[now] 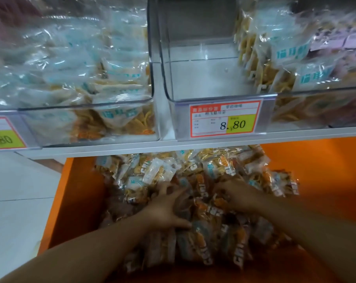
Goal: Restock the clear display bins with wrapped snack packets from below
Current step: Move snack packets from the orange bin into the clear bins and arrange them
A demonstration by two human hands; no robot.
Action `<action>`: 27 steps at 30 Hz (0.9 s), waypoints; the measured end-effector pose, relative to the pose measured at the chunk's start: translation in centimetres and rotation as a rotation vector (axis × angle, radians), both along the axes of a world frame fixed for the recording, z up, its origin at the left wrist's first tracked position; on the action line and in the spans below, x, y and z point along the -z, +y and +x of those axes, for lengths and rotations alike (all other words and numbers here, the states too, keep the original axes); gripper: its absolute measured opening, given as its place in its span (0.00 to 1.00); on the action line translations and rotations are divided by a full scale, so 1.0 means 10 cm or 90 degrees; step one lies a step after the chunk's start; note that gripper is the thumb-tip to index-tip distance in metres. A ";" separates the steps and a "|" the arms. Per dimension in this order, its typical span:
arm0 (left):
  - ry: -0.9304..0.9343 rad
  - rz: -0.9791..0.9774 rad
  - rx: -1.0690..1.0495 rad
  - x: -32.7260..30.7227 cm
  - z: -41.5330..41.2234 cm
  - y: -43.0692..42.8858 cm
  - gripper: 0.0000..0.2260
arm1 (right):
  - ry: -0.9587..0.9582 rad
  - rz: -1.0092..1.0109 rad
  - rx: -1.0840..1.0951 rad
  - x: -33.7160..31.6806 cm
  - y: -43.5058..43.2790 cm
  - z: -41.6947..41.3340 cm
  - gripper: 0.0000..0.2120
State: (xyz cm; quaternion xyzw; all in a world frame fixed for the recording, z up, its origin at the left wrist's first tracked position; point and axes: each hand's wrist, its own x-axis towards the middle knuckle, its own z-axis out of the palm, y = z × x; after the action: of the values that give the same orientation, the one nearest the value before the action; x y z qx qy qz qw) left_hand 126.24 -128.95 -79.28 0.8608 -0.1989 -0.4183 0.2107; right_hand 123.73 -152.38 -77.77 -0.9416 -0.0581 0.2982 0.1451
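Left hand [166,209] grip clasps crinkly packets [195,237] | right hand [237,194] fingers buried, grip unclear | orange drawer [79,201]

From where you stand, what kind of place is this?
Most likely a snack shop or supermarket aisle. Clear display bins sit on a shelf with a price tag reading 8.80, and both hands dig into a pile of wrapped snack packets in an orange drawer below.
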 end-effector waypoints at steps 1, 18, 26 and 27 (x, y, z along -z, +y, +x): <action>0.026 -0.011 -0.031 0.00 0.01 -0.03 0.46 | -0.007 0.001 0.001 -0.02 0.01 0.00 0.16; -0.069 -0.114 0.018 -0.09 0.00 -0.16 0.08 | -0.126 0.087 -0.064 -0.29 0.13 -0.10 0.12; -0.181 -0.215 -0.044 -0.77 -0.03 0.02 0.15 | -0.279 0.163 0.021 -0.79 0.18 -0.27 0.11; -0.200 -0.224 -0.047 -0.90 -0.07 0.05 0.16 | -0.298 0.180 0.029 -0.88 0.19 -0.32 0.11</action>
State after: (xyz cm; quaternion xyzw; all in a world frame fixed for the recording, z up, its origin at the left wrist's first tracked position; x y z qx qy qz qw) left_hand 125.57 -128.44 -70.31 0.8722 -0.2675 -0.2300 0.3389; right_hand 120.56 -150.43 -68.92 -0.9563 -0.1098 0.0584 0.2644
